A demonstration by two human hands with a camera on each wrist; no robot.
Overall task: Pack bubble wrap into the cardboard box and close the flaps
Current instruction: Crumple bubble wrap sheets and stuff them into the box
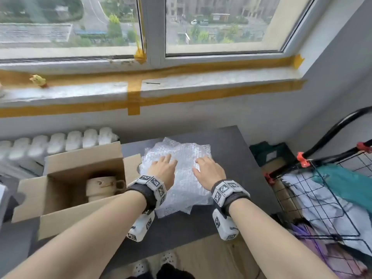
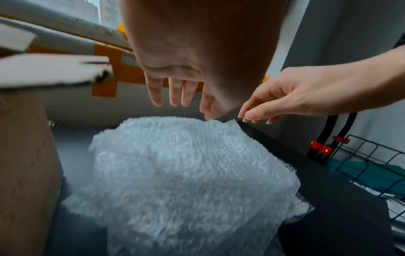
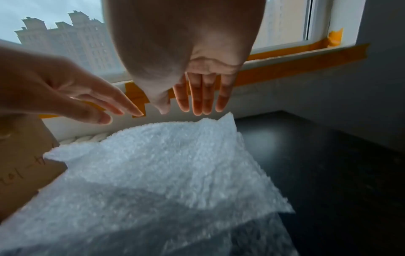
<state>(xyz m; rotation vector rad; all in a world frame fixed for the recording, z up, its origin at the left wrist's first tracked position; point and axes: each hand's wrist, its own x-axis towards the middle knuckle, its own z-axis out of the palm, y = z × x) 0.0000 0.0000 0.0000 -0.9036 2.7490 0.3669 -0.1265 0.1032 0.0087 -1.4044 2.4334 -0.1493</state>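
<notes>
A folded stack of clear bubble wrap lies on the dark table, right of an open cardboard box whose flaps stand out. A beige mug-like object sits inside the box. My left hand and right hand hover palm-down just above the wrap, fingers straight and spread, holding nothing. In the left wrist view the left hand hangs over the bubble wrap. The right wrist view shows the right hand over the bubble wrap, apart from it.
A white radiator and taped windowsill lie behind the table. A black wire basket with clothes stands at the right. Wooden floor and slippers show below the table's near edge.
</notes>
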